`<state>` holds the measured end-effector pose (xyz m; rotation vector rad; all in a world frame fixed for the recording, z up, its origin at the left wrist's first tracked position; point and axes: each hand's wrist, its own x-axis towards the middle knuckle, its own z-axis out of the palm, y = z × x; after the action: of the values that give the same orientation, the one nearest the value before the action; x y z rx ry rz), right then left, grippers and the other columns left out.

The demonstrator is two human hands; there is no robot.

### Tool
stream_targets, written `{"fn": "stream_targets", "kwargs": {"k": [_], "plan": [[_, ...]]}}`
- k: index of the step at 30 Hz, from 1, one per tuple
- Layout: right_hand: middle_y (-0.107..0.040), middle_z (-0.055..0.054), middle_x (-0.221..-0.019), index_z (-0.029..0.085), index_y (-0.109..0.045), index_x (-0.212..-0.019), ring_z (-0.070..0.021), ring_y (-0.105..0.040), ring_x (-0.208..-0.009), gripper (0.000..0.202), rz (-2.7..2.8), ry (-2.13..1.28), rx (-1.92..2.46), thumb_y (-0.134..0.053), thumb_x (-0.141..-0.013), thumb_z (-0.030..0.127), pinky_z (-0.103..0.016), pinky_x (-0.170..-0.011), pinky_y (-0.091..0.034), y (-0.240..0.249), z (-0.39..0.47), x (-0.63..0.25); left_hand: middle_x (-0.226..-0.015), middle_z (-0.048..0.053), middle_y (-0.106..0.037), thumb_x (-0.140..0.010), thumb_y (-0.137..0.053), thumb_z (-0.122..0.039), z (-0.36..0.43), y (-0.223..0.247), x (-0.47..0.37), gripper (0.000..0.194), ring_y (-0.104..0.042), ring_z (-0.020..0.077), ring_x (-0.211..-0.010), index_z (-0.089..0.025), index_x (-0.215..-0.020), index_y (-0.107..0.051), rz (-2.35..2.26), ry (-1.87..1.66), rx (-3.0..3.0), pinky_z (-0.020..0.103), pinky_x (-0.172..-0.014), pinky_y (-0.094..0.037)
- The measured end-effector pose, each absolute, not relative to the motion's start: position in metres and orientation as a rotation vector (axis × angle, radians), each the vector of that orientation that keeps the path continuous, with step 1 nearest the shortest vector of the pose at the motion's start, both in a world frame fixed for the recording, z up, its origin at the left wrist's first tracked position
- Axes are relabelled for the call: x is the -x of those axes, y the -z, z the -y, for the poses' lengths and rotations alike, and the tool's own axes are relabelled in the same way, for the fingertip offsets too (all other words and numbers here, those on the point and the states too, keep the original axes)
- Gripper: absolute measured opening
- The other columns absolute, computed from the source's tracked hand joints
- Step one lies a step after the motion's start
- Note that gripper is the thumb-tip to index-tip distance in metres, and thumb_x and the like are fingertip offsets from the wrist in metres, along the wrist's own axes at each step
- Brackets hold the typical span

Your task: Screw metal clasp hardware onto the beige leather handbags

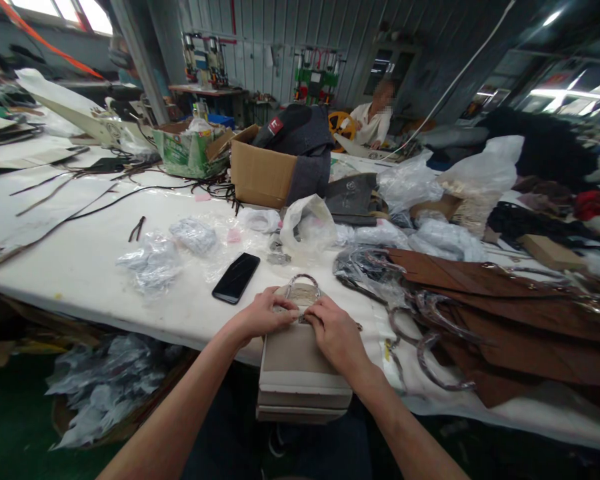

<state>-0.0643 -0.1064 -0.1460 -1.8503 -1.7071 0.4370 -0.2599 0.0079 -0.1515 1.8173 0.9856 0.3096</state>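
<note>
A beige handbag (300,377) lies at the table's front edge, its lower end jutting out over my lap. Its curved, wrapped handle (304,277) stands up at the far end. My left hand (273,311) rests on the bag from the left, thumb and fingers pinched near the middle. From the right, my right hand (334,328) pinches the same spot. Between the fingertips a small metal fitting (302,319) shows; the fingers partly cover it. A black phone (236,277) lies on the table left of the bag.
Brown leather bag pieces (520,320) with curved handles are stacked at right. Plastic-wrapped bundles (153,263), pliers (137,229) and a cardboard box (263,173) occupy the white table (95,247). Below left sits a box of plastic bags (110,380). Another person (375,120) sits at the back.
</note>
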Motion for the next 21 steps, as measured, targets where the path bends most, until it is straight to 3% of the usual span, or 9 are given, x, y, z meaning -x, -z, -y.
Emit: {"fn": "stream_targets", "kwargs": {"k": [3,8,15,21], "plan": [[-0.071,-0.008,-0.107,0.023,-0.079,-0.099,-0.0236,-0.068,-0.100,0.029,1.727,-0.459,1.790,-0.053,-0.106,0.013,-0.036,-0.091,-0.055,0.146,0.111,0.064,-0.164,0.010,-0.053,-0.084,-0.085,-0.034,0.000,0.154,0.251,0.018,-0.046,0.0410,-0.151,-0.025,-0.100,-0.085,-1.138,-0.320,-1.876,0.058,-0.133,-0.031],[-0.071,-0.010,-0.120,0.023,-0.077,-0.118,-0.0261,-0.066,-0.112,0.042,1.802,-0.371,1.660,-0.045,-0.101,0.002,-0.041,-0.101,-0.054,0.152,0.126,0.063,-0.159,0.006,-0.057,-0.082,-0.090,-0.028,0.010,0.152,0.241,0.016,-0.048,0.0386,-0.149,-0.029,-0.096,-0.083,-1.263,-0.346,-1.926,0.064,-0.130,-0.031],[-0.070,-0.012,-0.118,0.020,-0.076,-0.115,-0.0281,-0.062,-0.110,0.033,1.836,-0.251,1.729,-0.049,-0.104,0.004,-0.043,-0.099,-0.054,0.162,0.135,0.072,-0.160,0.008,-0.057,-0.087,-0.086,-0.036,0.012,0.155,0.237,0.013,-0.048,0.0411,-0.149,-0.027,-0.095,-0.083,-1.327,-0.313,-2.010,0.066,-0.127,-0.034],[-0.071,-0.012,-0.110,0.018,-0.072,-0.105,-0.0309,-0.060,-0.104,0.017,2.030,0.056,1.945,-0.060,-0.102,0.008,-0.044,-0.083,-0.051,0.162,0.130,0.080,-0.163,0.006,-0.054,-0.090,-0.080,-0.041,0.006,0.160,0.232,0.015,-0.050,0.0438,-0.147,-0.026,-0.095,-0.080,-1.359,-0.218,-2.115,0.069,-0.124,-0.038]]}}
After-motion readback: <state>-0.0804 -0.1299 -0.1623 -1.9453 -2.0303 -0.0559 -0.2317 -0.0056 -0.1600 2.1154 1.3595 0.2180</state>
